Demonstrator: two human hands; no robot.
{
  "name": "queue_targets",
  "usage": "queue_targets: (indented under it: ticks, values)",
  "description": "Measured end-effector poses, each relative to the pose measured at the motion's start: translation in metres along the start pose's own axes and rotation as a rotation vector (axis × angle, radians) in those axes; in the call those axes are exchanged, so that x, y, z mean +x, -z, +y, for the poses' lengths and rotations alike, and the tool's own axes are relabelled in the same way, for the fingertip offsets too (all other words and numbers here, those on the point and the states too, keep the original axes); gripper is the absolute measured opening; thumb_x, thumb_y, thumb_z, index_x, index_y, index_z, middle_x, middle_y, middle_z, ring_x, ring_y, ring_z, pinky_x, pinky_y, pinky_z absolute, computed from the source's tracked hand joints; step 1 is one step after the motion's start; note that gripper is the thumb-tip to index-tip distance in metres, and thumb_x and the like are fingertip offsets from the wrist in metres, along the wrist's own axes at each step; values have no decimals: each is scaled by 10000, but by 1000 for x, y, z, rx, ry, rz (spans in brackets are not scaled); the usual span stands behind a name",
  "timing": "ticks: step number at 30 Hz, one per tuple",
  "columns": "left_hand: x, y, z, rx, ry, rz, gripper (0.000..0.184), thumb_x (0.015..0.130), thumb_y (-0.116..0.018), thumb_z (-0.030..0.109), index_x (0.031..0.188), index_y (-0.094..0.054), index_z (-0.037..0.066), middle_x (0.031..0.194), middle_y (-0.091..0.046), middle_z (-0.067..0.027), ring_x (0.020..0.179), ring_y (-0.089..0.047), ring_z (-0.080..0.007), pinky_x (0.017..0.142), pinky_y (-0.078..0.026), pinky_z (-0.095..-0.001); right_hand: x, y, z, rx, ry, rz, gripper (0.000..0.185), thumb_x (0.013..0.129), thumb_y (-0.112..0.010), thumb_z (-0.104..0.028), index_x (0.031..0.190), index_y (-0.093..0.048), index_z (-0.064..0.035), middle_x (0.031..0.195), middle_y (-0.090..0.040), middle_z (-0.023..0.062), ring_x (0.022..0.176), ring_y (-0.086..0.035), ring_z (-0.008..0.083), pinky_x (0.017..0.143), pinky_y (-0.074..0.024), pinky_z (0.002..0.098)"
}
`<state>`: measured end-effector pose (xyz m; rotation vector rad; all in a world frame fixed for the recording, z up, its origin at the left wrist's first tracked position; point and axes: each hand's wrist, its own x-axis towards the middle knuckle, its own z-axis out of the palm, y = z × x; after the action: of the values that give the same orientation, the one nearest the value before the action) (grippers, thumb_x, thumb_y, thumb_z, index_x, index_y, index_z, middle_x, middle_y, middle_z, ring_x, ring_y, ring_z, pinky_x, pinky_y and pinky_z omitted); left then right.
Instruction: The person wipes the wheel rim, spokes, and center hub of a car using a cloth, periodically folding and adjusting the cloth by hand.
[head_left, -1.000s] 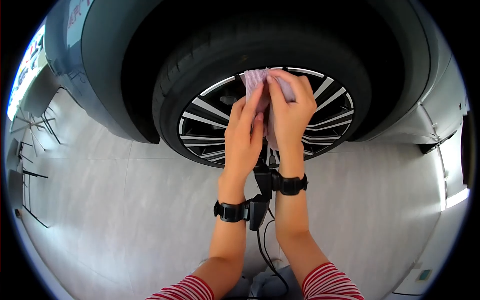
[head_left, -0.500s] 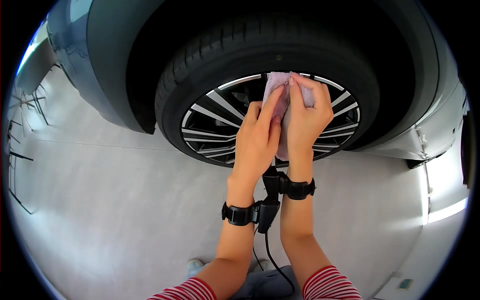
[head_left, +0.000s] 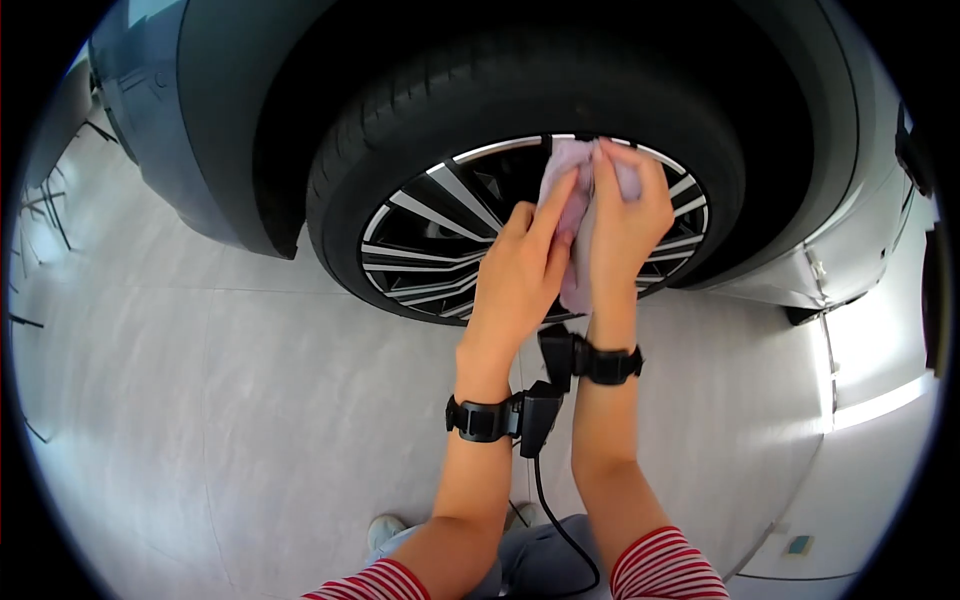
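Observation:
A pale pink-purple cloth hangs bunched between my two hands, in front of the car wheel's spoked rim. My left hand grips its left side, fingers pointing up along the folds. Higher up, my right hand pinches the cloth's upper part near the top edge of the rim. Black and silver spokes show left and right of the cloth, while the wheel's centre is hidden behind my hands. A black tyre surrounds the rim.
The dark wheel arch and grey car body curve around the tyre. Black wrist straps with box-like units sit on both forearms, and a black cable runs down. Grey floor lies below; stool legs stand far left.
Both hands and the cloth have shifted slightly right along the upper rim. The view has moved a little, and both hands keep their hold on the cloth.

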<state>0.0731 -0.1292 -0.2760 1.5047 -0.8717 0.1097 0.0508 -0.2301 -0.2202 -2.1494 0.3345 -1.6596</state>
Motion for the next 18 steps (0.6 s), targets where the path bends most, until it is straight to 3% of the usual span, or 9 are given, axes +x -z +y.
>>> queue_targets:
  ticks: [1, 4, 6, 7, 9, 13, 16, 17, 18]
  values:
    - [0, 0, 4, -7, 43, -34, 579, 906, -516, 57, 1450, -395, 216, 954, -549, -155, 814, -579, -334, 731, -473, -392, 0, 0, 4, 22, -28, 0, 72, 856, -665, -48, 910, -678, -2, 900, -689, 71, 827, -626, 150, 778, -485, 279]
    - [-7, -12, -2, 58, 70, -51, 560, 901, -507, 51, 1432, -417, 206, 988, -563, -153, 837, -587, -334, 751, -479, -385, -17, 2, 14, 45, -108, 9, 85, 852, -664, -60, 917, -667, -6, 894, -690, 81, 827, -638, 169, 771, -488, 289]
    - [-14, -17, -16, -2, 114, -39, 511, 877, -489, 29, 1362, -452, 187, 1083, -586, -153, 915, -606, -349, 790, -488, -396, -45, -2, 25, 14, -151, 43, 82, 852, -660, -62, 916, -659, -10, 888, -687, 86, 826, -646, 186, 767, -491, 299]
    - [-18, -21, -22, -1, 143, -44, 497, 870, -484, 24, 1341, -456, 182, 1104, -588, -153, 936, -609, -354, 800, -490, -400, -60, -6, 31, 5, -144, 84, 43, 853, -653, -64, 885, -643, -37, 835, -639, 84, 769, -635, 244, 701, -483, 326]
    - [-28, -27, -33, 19, 177, -42, 456, 862, -474, 28, 1293, -458, 173, 1137, -598, -157, 987, -610, -368, 813, -494, -422, -85, -14, 48, 16, -151, 146, 33, 850, -649, -62, 881, -644, -51, 843, -641, 81, 772, -635, 247, 694, -485, 331]
    - [-36, -31, -48, 154, 220, -53, 458, 877, -487, 80, 1322, -466, 187, 1112, -612, -161, 954, -615, -379, 787, -501, -445, -102, -24, 67, 15, -114, 204, 47, 839, -650, -74, 886, -649, -72, 862, -651, 81, 790, -639, 273, 697, -487, 347]
    - [-47, -33, -60, 395, 288, -200, 513, 880, -503, 89, 1377, -450, 206, 1078, -614, -187, 927, -621, -388, 774, -504, -451, -124, -26, 87, -136, -197, 80, 47, 839, -651, -88, 886, -651, -77, 875, -654, 91, 796, -637, 293, 703, -486, 360]
    - [-55, -38, -74, 430, 219, -173, 535, 883, -536, 94, 1392, -437, 223, 951, -616, -165, 811, -635, -376, 676, -531, -464, -131, -27, 96, -2, -292, 69, 37, 845, -651, -101, 872, -648, -77, 866, -648, 98, 782, -633, 301, 689, -486, 365]
    - [-55, -34, -73, 361, 117, -124, 560, 871, -544, 90, 1402, -426, 220, 921, -621, -174, 765, -631, -394, 656, -528, -471, -129, -23, 93, -41, -271, 109, 33, 844, -657, -86, 871, -652, -68, 848, -641, 98, 763, -628, 299, 674, -487, 369]
